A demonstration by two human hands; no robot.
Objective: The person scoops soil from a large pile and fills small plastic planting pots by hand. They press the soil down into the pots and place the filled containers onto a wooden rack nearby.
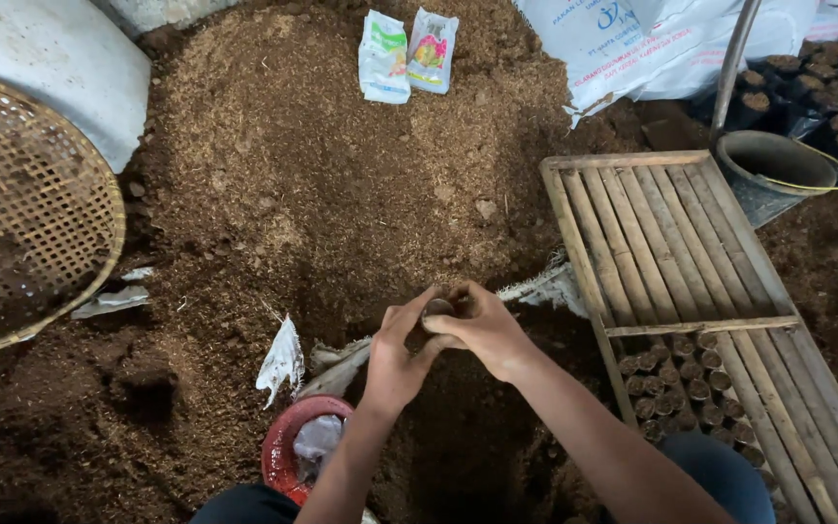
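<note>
Both my hands meet over a big heap of brown soil. Between them is a small soil-filled pot, held at its rim. My left hand grips it from the left and my right hand closes on it from the right. Most of the pot is hidden by my fingers.
A bamboo slat tray lies at right, with several small filled pots in its near part. A red bowl sits by my left arm. A woven sieve is at left, two seed packets and white sacks behind, a bucket at right.
</note>
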